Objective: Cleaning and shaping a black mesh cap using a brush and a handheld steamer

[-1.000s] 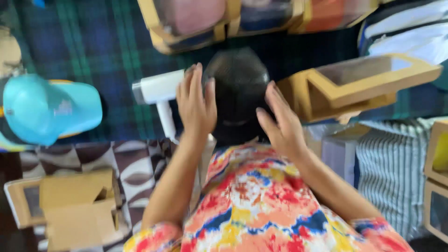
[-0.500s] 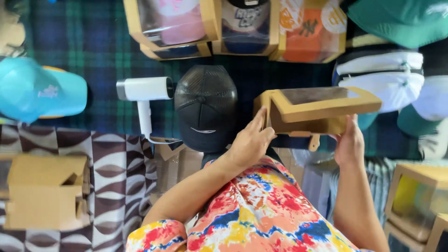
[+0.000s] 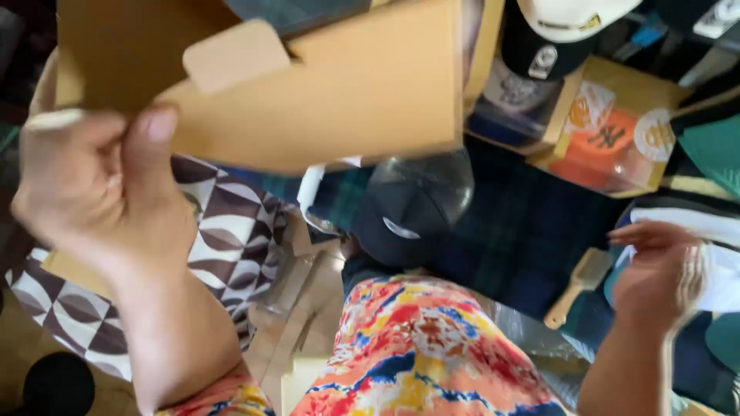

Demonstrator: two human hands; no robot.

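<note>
Left hand point(image 3: 100, 192) pinched the cardboard box point(image 3: 308, 85) by its edge, lifting it near the camera, while the right hand point(image 3: 659, 270), fingers loosely apart, hovered over white fabric point(image 3: 717, 262).

Below you lies a dark plaid blanket point(image 3: 532, 239), blue and green, covering most of the floor on the right and far side. To your left a rug point(image 3: 231, 239) with a brown, white and black geometric pattern overlaps it. At the near left corner you see bare tan floor point(image 3: 23, 354) with a round black object point(image 3: 58, 384) resting on it, too blurred to identify. Near the middle, clear plastic sheeting point(image 3: 297, 308) lies on the rug's edge. Soft daylight falls evenly across everything, with brighter glare on the far right, and no hard shadows. You see no walls, windows or furniture from this downward view.
</note>
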